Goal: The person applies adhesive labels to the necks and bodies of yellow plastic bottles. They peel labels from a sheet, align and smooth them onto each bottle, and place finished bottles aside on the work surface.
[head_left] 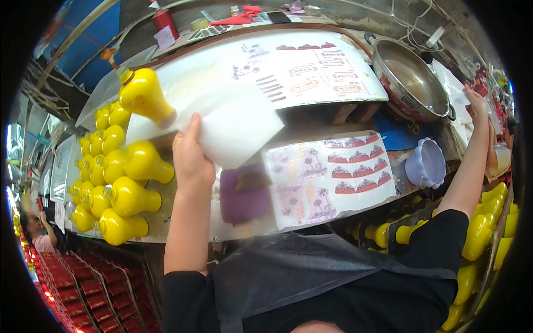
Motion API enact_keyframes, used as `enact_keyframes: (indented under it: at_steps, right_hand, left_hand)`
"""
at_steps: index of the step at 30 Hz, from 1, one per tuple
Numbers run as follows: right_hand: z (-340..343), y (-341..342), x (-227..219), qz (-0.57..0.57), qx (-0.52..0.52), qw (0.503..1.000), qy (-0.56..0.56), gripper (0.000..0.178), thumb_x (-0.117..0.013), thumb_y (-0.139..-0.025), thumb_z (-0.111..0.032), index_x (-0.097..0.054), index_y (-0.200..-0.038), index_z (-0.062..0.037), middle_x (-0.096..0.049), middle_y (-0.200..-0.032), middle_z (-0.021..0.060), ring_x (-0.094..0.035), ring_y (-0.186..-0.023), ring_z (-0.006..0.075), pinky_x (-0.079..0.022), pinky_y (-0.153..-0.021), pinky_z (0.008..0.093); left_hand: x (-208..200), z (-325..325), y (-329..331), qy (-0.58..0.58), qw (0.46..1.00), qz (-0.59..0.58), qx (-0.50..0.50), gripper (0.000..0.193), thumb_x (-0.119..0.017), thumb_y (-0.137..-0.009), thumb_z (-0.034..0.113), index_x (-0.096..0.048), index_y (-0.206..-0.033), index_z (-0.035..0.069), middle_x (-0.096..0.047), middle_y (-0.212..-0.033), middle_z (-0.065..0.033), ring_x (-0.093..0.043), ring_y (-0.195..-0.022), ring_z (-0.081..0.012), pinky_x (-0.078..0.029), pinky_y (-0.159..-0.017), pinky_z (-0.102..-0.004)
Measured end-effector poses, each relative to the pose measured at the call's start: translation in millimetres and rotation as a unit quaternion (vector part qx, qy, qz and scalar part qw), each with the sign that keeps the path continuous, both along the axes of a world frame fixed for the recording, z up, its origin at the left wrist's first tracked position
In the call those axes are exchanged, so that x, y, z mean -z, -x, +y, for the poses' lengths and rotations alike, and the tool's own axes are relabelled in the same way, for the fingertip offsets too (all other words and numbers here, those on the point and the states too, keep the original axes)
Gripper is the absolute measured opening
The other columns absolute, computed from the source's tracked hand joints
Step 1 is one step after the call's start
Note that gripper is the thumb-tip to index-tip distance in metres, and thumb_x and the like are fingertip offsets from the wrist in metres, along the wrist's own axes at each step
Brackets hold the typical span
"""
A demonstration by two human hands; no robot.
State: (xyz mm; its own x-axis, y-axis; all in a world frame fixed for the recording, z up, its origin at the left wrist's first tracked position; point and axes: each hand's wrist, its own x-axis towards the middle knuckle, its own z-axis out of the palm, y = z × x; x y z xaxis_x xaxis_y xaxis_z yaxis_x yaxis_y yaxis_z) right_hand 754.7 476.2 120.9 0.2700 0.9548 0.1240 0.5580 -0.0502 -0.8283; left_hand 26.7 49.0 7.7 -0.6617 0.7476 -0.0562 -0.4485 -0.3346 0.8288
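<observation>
My left hand point(192, 155) grips a blank white sheet point(239, 125), its thumb lying on top of the near edge and the other fingers hidden beneath. Just beyond that hand a glossy yellow bottle point(143, 95) leans with its neck toward the upper left. Stretched far out to the right is my right hand point(477, 108), beside white papers point(452, 91) and a red object point(478, 89); its fingers are too small and blurred to read. Between my arms lie a purple cloth point(244, 194) and a sheet of printed decals point(333, 180).
Several yellow bottles point(129, 197) lie along the table's left side. A white board point(211, 66) bearing printed decals slopes behind, with a wide metal pan of water point(411, 72) to its right. A lilac bucket point(425, 164) stands nearer; racks of yellow bottles point(480, 236) fill the lower right.
</observation>
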Motion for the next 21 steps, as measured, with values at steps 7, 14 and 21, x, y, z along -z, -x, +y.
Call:
enact_keyframes:
  at_steps: [7,14,21]
  right_hand:
    - [46.2,-163.4,15.1,-0.050,0.146,0.988,0.001,0.044,-0.077,-0.093,-0.035,-0.072,-0.121,-0.0015,-0.074,-0.109,0.0088,-0.068,-0.091,0.0221,-0.053,-0.089,0.0361]
    - [47.0,-263.4,23.4,0.293,0.243,0.911,-0.157,0.053,-0.074,-0.093,-0.035,-0.062,-0.132,-0.0014,-0.069,-0.122,0.0133,-0.070,-0.097,0.0241,-0.056,-0.097,0.0371]
    - [39.1,-247.5,16.3,0.186,0.171,0.943,-0.217,0.048,-0.066,-0.098,-0.034,-0.061,-0.133,-0.0009,-0.069,-0.126,0.0126,-0.072,-0.100,0.0260,-0.057,-0.091,0.0366]
  left_hand:
    - [10.3,-9.3,2.6,0.062,0.998,0.005,0.031,0.044,-0.048,-0.110,0.027,-0.049,-0.141,-0.004,-0.061,-0.137,-0.0143,-0.060,-0.125,-0.0260,-0.046,-0.109,-0.0397]
    - [17.3,-18.1,4.9,0.085,0.994,0.013,0.063,0.041,-0.048,-0.108,0.023,-0.052,-0.138,-0.004,-0.063,-0.133,-0.0140,-0.061,-0.122,-0.0250,-0.046,-0.109,-0.0393]
    - [7.2,-24.1,-10.1,0.108,0.985,0.024,0.133,0.041,-0.061,-0.090,0.004,-0.060,-0.130,-0.006,-0.069,-0.122,-0.0131,-0.067,-0.112,-0.0223,-0.051,-0.102,-0.0357]
